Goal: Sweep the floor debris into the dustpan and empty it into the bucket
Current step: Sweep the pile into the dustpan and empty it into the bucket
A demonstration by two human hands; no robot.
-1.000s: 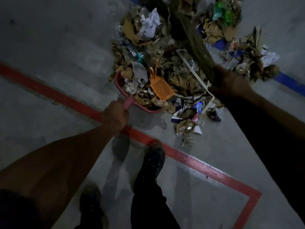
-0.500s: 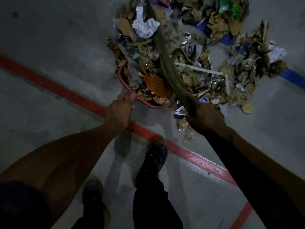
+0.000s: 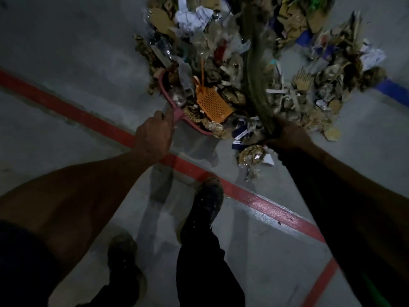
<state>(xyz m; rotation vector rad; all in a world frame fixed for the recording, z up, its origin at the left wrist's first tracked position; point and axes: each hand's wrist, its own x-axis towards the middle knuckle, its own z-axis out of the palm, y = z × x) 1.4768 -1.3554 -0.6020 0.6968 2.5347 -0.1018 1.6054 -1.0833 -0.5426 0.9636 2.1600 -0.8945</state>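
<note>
A big heap of debris, made of paper, cardboard and wrappers, covers the grey floor ahead of me. A pink dustpan lies at its left edge, heaped with scraps and an orange perforated plastic piece. My left hand grips the dustpan's handle. My right hand is closed around the base of a straw broom, whose bristles stretch up across the heap. A few scraps lie just below the dustpan's right side. No bucket is in view.
A red floor line runs diagonally beneath my arms, and a blue line passes under the heap at the right. My two dark shoes stand on the bare concrete below the dustpan.
My right hand swung the broom from the far right of the heap in toward the dustpan, pushing debris leftward. The left hand and dustpan stayed nearly in place.
</note>
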